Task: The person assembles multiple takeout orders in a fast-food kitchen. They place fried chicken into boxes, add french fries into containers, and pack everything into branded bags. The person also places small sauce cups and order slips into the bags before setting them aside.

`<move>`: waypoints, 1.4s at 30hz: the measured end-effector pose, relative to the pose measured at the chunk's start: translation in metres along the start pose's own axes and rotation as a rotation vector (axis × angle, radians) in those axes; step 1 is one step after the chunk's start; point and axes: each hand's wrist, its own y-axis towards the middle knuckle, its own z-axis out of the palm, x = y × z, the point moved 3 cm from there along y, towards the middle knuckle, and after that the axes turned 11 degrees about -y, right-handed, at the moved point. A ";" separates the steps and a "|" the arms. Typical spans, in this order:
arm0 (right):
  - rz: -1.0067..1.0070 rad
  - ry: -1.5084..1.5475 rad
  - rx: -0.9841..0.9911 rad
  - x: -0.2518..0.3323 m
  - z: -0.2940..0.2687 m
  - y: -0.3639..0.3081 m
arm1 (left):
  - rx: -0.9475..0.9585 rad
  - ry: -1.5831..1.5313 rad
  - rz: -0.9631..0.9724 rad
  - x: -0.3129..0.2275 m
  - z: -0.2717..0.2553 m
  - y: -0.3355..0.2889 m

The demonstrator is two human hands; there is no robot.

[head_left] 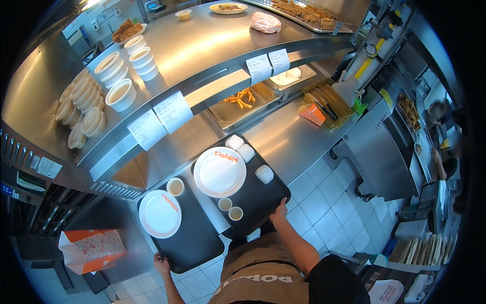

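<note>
Two black trays lie side by side at the steel counter, their near ends sticking out toward me. My left hand (162, 264) grips the near left corner of the left tray (197, 243). That tray bears a white plate (160, 214) and a paper cup (175, 187). The near right corner of the right tray (263, 202) is held by my right hand (278, 210). On it are a larger white plate (219, 172), two small cups (235, 213) and three white wrapped bundles (264, 174). Both plates look bare. The fingers under the trays are partly hidden.
Above the trays runs a steel shelf (197, 45) with stacked white tubs (121, 95), lidded cups (93, 121) and paper slips (172, 111). Fries (240, 98) sit in a pan beneath. An orange-white bag (91, 249) stands left. At the right, a person (445, 152) is near a steel cart.
</note>
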 end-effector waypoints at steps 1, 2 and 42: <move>-0.020 -0.007 -0.034 0.008 -0.002 0.001 | -0.025 0.008 -0.028 0.006 -0.006 -0.001; -0.011 -0.005 -0.046 0.014 -0.003 0.003 | -0.048 -0.003 -0.033 0.012 -0.012 0.000; -1.652 -1.796 0.097 0.581 0.132 0.268 | 0.505 -0.396 -0.068 -0.390 0.275 -0.265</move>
